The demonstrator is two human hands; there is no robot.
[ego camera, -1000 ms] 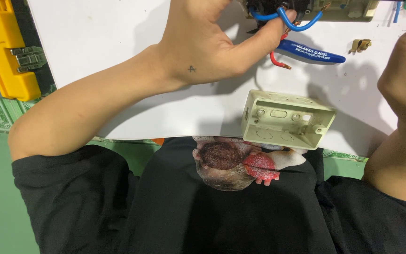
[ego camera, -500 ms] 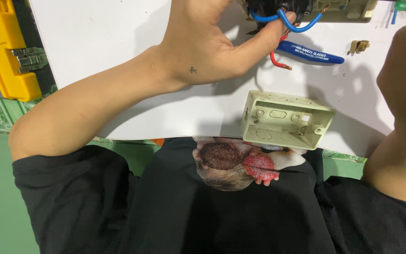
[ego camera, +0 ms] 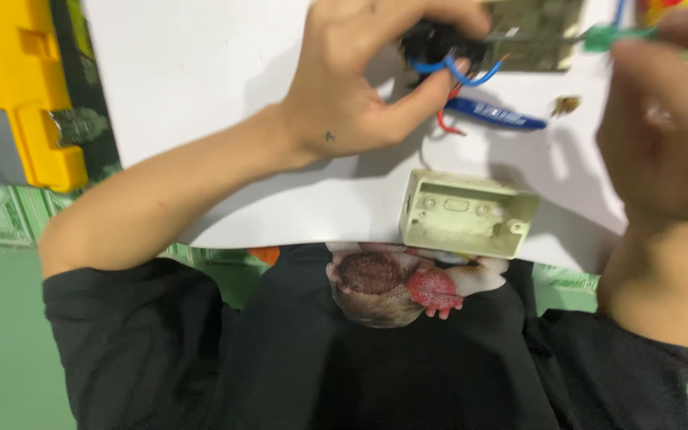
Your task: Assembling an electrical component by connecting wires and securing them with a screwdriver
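Far left, the yellow case (ego camera: 21, 87) sits off the white sheet (ego camera: 193, 87), out of play. Our left hand (ego camera: 360, 87) pinches the black switch body (ego camera: 435, 40) at the far edge, its blue wire (ego camera: 455, 73) looping over a fingertip and the red wire (ego camera: 446, 123) poking out beneath. If that pinch loosens, the part could twist and tug the wires free. Near us, the empty pale box (ego camera: 467, 213) sits at the sheet's edge, and a nudge from a wrist could tip it off. On the right, our right hand (ego camera: 662, 135) grips the green screwdriver (ego camera: 623, 36), whose tip could slip off and jab a finger.
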